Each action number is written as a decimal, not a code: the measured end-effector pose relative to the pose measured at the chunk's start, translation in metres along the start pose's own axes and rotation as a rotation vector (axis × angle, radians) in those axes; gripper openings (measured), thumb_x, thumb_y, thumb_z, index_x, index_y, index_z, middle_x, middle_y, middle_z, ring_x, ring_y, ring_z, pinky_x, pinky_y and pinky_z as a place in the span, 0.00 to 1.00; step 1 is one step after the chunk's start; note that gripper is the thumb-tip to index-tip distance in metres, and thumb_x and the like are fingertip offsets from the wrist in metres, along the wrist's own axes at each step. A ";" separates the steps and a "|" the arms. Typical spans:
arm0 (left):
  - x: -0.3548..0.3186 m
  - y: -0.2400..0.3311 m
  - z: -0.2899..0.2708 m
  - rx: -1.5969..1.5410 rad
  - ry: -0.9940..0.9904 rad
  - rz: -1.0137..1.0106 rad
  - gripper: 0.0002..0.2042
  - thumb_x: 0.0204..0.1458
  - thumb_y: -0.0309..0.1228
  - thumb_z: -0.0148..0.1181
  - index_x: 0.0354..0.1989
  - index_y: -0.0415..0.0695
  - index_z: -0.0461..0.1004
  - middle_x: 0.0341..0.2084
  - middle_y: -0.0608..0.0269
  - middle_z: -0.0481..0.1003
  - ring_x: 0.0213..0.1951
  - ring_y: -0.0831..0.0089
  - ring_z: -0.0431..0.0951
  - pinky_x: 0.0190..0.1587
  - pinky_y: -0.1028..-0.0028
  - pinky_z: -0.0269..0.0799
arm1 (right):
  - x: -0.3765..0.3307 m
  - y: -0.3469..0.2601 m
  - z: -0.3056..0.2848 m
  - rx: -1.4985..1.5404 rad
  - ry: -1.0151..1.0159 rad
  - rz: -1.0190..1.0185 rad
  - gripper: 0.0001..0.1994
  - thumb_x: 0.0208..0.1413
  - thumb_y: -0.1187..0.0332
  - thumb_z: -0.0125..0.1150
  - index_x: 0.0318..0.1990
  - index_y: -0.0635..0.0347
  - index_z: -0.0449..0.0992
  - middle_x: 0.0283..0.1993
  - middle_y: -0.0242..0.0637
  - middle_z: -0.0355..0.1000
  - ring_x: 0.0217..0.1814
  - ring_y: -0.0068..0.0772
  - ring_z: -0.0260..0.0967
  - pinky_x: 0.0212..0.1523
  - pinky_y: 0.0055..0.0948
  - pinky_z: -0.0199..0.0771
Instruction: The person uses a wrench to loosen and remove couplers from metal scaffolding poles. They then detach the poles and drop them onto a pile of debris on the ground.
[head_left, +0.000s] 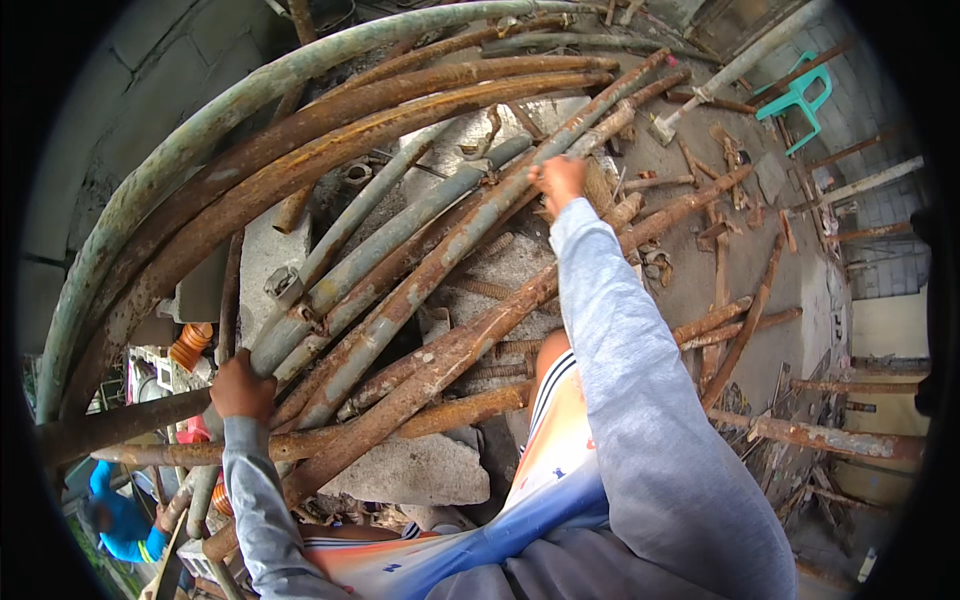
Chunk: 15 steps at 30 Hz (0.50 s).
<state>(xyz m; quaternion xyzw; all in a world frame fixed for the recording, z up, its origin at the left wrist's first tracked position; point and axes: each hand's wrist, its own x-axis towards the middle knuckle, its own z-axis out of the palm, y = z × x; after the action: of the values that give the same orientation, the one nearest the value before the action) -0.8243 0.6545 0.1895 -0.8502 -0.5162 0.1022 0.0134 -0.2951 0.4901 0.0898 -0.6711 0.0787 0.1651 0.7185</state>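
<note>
At the lower left, my left hand is closed around a grey metal pipe near its lower end. My right hand reaches farther up the pile, its fingers closed on a long rusty pipe with grey patches that slants from lower left to upper right. Its fingertips are partly hidden. Below these, a thick rusty pipe crosses at a similar slant. Another rusty pipe passes beneath it, close to my left forearm.
Long bent-looking pipes span the upper left. Broken concrete lies under the pile. Rusty scraps litter the floor at right, and a green plastic chair stands far right. A person in blue is at lower left.
</note>
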 end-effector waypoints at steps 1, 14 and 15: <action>0.007 -0.001 0.003 0.001 0.021 0.016 0.17 0.34 0.35 0.68 0.35 0.46 0.76 0.31 0.49 0.80 0.36 0.48 0.81 0.39 0.53 0.78 | -0.005 -0.008 0.002 -0.017 0.094 -0.031 0.06 0.63 0.78 0.47 0.42 0.75 0.65 0.30 0.54 0.74 0.24 0.39 0.76 0.21 0.27 0.81; 0.004 -0.009 0.007 -0.033 0.102 0.063 0.16 0.35 0.35 0.67 0.34 0.47 0.74 0.29 0.51 0.80 0.35 0.48 0.82 0.37 0.53 0.78 | 0.015 -0.008 -0.010 0.505 0.107 0.099 0.07 0.54 0.83 0.46 0.40 0.72 0.67 0.32 0.47 0.71 0.30 0.37 0.73 0.27 0.26 0.82; 0.008 0.002 0.007 -0.022 0.104 0.064 0.16 0.34 0.35 0.68 0.34 0.47 0.74 0.29 0.50 0.80 0.34 0.48 0.82 0.37 0.53 0.78 | 0.026 -0.014 -0.031 0.472 0.201 0.033 0.05 0.55 0.81 0.46 0.38 0.76 0.66 0.34 0.48 0.72 0.30 0.37 0.73 0.28 0.24 0.82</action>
<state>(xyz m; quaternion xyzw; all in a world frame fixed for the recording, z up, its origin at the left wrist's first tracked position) -0.8208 0.6599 0.1810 -0.8705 -0.4886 0.0524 0.0277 -0.2626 0.4619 0.0912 -0.4963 0.1971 0.0861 0.8411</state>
